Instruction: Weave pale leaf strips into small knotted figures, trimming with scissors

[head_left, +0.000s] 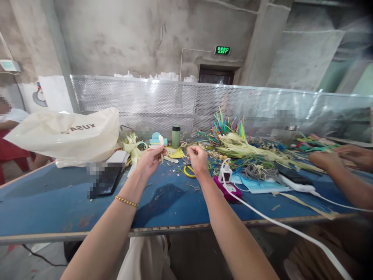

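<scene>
Pinching a pale husk strip (161, 140) between thumb and fingertips of the left hand (150, 160), with one end standing up above the grip and the other hanging just below it, over the blue table (55, 206). Wearing a gold bead bracelet (127, 201) on the same wrist. Holding the right hand (198, 157) across from the strip, apart from it, fingers curled in and thumb close to the forefinger; cannot tell of anything fine caught inside that curl. Beyond the hands, near the strip, a green bottle (176, 138) with a dark lid, upright. Just beside the right wrist, a yellow loop (189, 171), partly hidden. To the left of the left hand, a bunch of husk (133, 146), then a dark-screened device (112, 179) and a big white bag (67, 136). On the right side, a white charger (225, 175) in a purple socket block (229, 190), with a heap of husk leaves (244, 143) behind. Well apart, farther right, a co-worker's hand (325, 158).
</scene>
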A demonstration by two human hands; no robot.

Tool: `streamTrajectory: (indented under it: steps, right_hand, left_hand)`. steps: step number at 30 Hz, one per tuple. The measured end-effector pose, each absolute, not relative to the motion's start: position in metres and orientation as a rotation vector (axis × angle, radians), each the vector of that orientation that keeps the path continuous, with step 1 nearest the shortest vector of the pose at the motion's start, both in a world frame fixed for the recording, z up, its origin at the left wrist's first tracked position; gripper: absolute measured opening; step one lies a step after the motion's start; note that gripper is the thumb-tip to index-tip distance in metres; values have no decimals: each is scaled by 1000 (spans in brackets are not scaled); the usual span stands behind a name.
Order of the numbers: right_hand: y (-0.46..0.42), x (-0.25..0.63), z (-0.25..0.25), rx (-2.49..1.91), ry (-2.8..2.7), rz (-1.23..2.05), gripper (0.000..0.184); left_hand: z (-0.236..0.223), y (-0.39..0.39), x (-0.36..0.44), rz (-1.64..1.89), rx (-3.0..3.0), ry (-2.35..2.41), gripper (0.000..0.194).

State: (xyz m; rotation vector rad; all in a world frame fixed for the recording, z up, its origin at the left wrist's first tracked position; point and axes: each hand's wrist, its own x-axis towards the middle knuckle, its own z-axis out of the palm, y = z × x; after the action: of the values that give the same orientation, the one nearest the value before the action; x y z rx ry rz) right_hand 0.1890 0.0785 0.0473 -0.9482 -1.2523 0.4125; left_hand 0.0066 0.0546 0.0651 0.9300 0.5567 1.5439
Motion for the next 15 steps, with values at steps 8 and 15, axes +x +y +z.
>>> streamTrajectory:
  steps: [8, 15]
  right_hand:
    - [86, 191, 39, -1013, -1331, 325, 23]
    - [104, 192, 39, -1500, -1734, -47, 25]
  left_hand:
    - [84, 57, -26, 1680, 1154, 627, 12]
    - [37, 80, -47, 1470, 1121, 978, 12]
